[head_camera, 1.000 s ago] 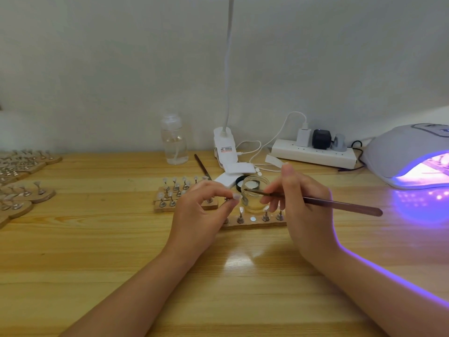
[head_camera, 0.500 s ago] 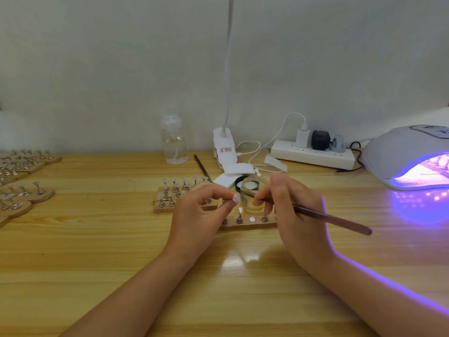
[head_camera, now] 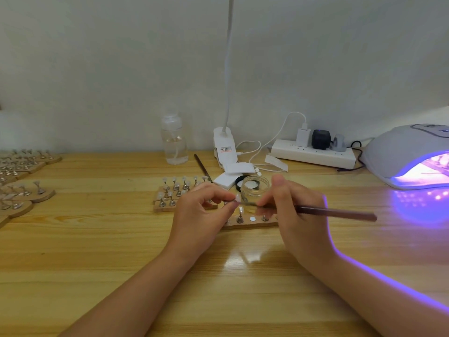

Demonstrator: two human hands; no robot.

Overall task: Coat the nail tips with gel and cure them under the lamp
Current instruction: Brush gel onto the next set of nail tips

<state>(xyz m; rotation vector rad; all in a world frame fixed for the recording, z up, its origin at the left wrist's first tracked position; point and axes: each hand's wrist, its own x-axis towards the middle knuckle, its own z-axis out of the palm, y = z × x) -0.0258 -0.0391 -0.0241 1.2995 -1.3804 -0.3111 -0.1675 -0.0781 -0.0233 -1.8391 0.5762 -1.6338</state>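
At the middle of the desk [head_camera: 73, 251], the left hand [head_camera: 201, 215] pinches a small nail tip [head_camera: 237, 197], and the right hand [head_camera: 298, 222] grips a brush [head_camera: 335, 212] whose point touches that tip. Just behind them stands a wooden holder [head_camera: 250, 221], then an open glass jar [head_camera: 255, 188]. At the far right edge the curing lamp [head_camera: 410, 154] glows violet.

- Two hands: left hand [head_camera: 196, 215], right hand [head_camera: 295, 215]
- One brush [head_camera: 335, 212] held, a second brush [head_camera: 202, 167] lying on the desk [head_camera: 97, 251]
- One glass jar [head_camera: 255, 188]
- One clear bottle [head_camera: 174, 142]
- One curing lamp [head_camera: 410, 156]
- One power strip [head_camera: 313, 155]
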